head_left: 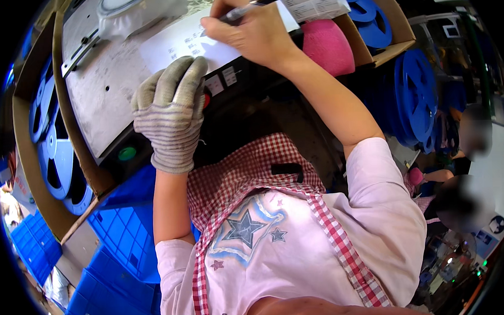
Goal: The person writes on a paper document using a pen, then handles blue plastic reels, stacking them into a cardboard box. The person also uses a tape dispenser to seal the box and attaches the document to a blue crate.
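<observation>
Paperwork is the step in hand, by my judgement: the person is writing on a white sheet of paper (pixel 192 40) that lies on the grey metal counter (pixel 102 90). The right hand (pixel 253 32), bare, has its fingers pinched around a dark pen (pixel 257 3), the tip set down on the sheet near a few short printed lines. The left hand (pixel 170 113), in a striped grey knit glove, lies flat with its fingers pressed together, the fingertips resting on the lower edge of the sheet and pinning it against the counter; it grips nothing.

Surroundings: a red button (pixel 206 100) shows just beside the gloved fingers on the dark front panel of the counter, and a green button (pixel 126 153) sits lower on the same panel. A cardboard box (pixel 36 181) at the left holds blue reels (pixel 58 164); more blue reels stand at the right (pixel 419 96). A pink rounded object (pixel 327 46) lies just beyond the right forearm. Blue plastic crates (pixel 121 234) sit below the counter. Another person is partly in view at the far right, well apart from the work.

The next move, as I judge it, calls for the gloved hand to keep the sheet from sliding while the pen travels, and for the wrist to stay clear of the red button.
</observation>
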A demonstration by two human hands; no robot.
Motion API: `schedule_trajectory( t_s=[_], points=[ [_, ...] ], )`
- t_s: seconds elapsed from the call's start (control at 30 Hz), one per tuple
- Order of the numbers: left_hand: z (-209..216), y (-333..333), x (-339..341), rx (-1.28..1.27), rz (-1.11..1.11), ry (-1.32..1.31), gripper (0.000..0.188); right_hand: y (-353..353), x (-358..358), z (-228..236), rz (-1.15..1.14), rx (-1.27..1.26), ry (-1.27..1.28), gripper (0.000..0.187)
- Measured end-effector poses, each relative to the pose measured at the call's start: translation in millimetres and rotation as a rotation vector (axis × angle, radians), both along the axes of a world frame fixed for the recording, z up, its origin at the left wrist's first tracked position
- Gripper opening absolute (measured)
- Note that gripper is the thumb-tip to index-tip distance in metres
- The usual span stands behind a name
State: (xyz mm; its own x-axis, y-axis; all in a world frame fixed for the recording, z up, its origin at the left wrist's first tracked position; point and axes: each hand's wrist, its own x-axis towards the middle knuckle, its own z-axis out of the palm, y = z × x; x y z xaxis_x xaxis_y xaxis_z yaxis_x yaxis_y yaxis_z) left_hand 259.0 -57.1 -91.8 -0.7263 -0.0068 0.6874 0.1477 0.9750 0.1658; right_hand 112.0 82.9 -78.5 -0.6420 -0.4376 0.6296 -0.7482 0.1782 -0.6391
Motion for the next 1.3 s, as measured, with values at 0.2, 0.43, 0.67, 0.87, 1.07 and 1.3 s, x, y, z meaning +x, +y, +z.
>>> schedule_trajectory(
  t_s=[0.2,0.43,0.67,0.87,1.07,1.3],
  points=[
    [1.5,-2.2,4.5,-0.001,-0.018,0.003,0.038,9.6,10.7,14.2,0.081,0.029,-0.300,0.019],
    [3.6,-3.8,5.6,0.015,-0.043,0.016,0.032,5.7,12.8,17.6,0.004,0.130,-0.216,0.018],
    [-5.4,-8.0,3.2,-0.009,-0.051,0.048,0.041,5.1,11.8,14.6,0.061,0.099,-0.254,0.019],
    [-3.6,-7.0,3.0,-0.002,-0.049,0.040,0.036,2.4,8.1,12.2,0.034,0.144,-0.054,0.020],
    [1.4,-3.6,3.6,0.021,-0.045,0.025,0.029,2.7,6.5,12.3,0.029,0.167,-0.016,0.021],
    [-4.2,-6.4,3.7,-0.004,-0.037,0.035,0.037,2.2,8.7,15.5,0.065,0.124,-0.089,0.021]
  ],
)
